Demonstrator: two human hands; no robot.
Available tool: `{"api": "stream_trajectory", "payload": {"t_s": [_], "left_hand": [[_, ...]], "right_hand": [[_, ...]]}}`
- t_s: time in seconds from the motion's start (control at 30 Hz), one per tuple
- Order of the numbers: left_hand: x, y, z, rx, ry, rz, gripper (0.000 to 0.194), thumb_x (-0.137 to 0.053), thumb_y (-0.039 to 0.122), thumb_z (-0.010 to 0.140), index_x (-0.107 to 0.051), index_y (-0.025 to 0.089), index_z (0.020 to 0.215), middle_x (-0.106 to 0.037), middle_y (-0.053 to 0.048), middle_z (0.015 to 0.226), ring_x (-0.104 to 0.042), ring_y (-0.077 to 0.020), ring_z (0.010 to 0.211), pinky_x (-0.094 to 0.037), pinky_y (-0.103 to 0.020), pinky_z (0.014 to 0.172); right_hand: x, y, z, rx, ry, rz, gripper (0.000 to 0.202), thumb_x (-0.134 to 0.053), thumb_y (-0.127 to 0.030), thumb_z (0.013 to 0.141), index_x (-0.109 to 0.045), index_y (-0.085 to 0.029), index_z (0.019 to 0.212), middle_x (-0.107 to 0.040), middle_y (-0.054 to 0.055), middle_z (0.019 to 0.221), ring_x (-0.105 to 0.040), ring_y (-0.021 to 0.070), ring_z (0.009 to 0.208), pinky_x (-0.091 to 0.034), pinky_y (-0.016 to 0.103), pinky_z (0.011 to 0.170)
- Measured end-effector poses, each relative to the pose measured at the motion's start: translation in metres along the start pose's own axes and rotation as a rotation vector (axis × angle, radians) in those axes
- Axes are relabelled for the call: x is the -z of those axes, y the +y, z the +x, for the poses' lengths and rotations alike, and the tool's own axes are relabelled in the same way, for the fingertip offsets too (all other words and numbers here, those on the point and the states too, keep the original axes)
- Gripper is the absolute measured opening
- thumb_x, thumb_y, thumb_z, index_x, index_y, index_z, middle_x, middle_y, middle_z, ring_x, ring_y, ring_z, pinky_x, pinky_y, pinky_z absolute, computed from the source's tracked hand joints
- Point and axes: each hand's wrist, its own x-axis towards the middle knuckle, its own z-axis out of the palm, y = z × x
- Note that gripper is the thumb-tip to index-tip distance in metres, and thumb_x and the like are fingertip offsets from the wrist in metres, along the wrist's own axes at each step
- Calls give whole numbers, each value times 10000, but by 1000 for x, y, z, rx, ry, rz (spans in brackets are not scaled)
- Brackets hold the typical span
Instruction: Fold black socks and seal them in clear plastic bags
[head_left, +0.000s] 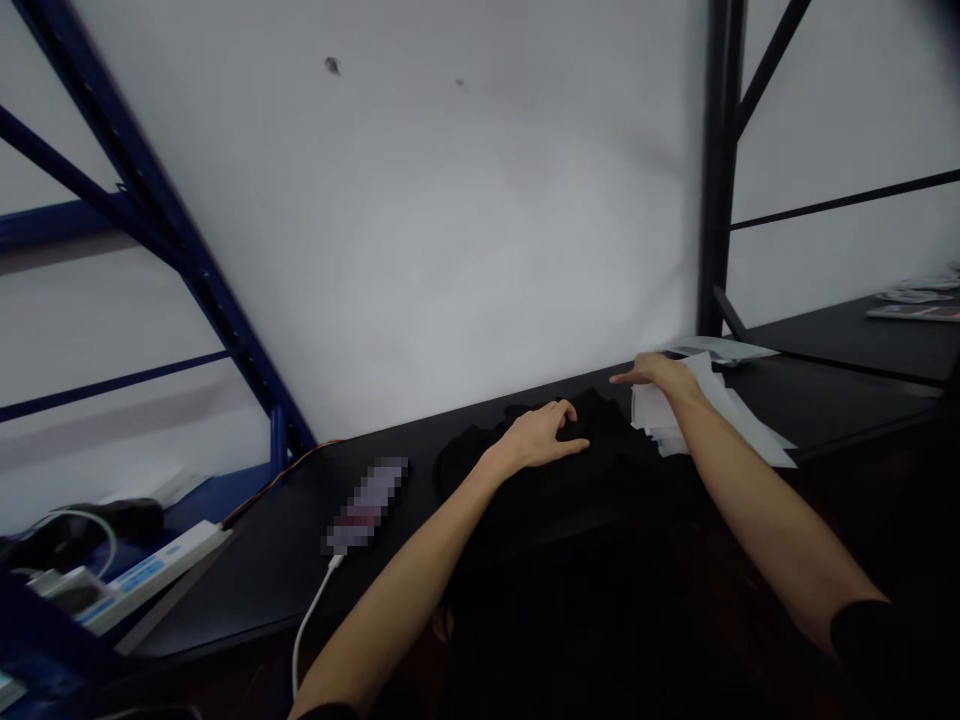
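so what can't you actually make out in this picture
In the head view:
Bare right hand: its own back hides most fingers, so any grip on the loose white paper sheets is unclear.
Crumpled black cloth: darkness blends its edges into the black tabletop.
Flat rectangular phone: pixelation hides its screen.
Thin white cable: lower end lost near the bottom edge.
Flat grey object: cut off by the right edge.

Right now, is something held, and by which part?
The left hand is open over black cloth, with no hold visible. The right hand is at the far end of the papers; a grip cannot be told.
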Motion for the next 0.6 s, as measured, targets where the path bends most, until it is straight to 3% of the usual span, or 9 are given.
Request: {"api": "stream_trajectory", "payload": {"t_s": [0.07, 0.2, 0.27, 0.37, 0.53, 0.6], "left_hand": [[1, 1, 0, 12, -1, -12, 454, -607, 629, 903, -586, 254, 1156, -647, -35, 1045, -611, -204, 880, -470, -336, 765], [4, 3, -1, 23, -3, -24, 436, -471, 643, 975, -594, 257, 1135, -645, -27, 1011, -600, -189, 841, -450, -321, 722], [5, 4, -1, 24, 1, -19, 418, -462, 631, 983, -595, 258, 1118, -645, -21, 1004, -596, -184, 827, -442, -319, 714], [7, 7, -2, 36, -4, -28, 407, -457, 623, 987, -600, 260, 1103, -645, -16, 980, -592, -179, 812, -444, -316, 709], [10, 10, -3, 44, -21, -49, 386, -460, 599, 995, -619, 259, 1086, -648, -13, 938, -595, -182, 805, -450, -308, 691], [11, 11, -2, 46, 23, -51, 380, -428, 580, 1015, -622, 259, 1080, -650, -13, 938, -602, -187, 820, -456, -312, 710]], "right_hand": [[-6, -4, 0, -11, -55, -61, 616, -854, -599, 657, -770, -180, 1101, -720, 242, 1116, -652, 444, 1138, -540, 531, 851], [-11, -11, -1, -19, -159, -104, 309, -807, -268, 685, -790, -216, 989, -750, 181, 1072, -713, 397, 1043, -564, 480, 791], [-11, -12, -2, -11, -174, -96, 310, -755, -158, 669, -789, -207, 973, -757, 179, 1033, -729, 379, 1008, -564, 453, 781], [-9, -12, -7, -7, -137, -85, 428, -699, -128, 672, -766, -193, 1090, -749, 201, 1077, -716, 379, 1064, -559, 445, 802], [-4, -11, -14, -41, -48, -51, 569, -669, -206, 741, -642, -165, 1307, -698, 225, 1222, -683, 367, 1137, -534, 432, 835], [-1, -13, -17, 16, 2, -27, 607, -663, -226, 767, -570, -145, 1362, -682, 235, 1241, -674, 367, 1127, -515, 427, 829]]}}
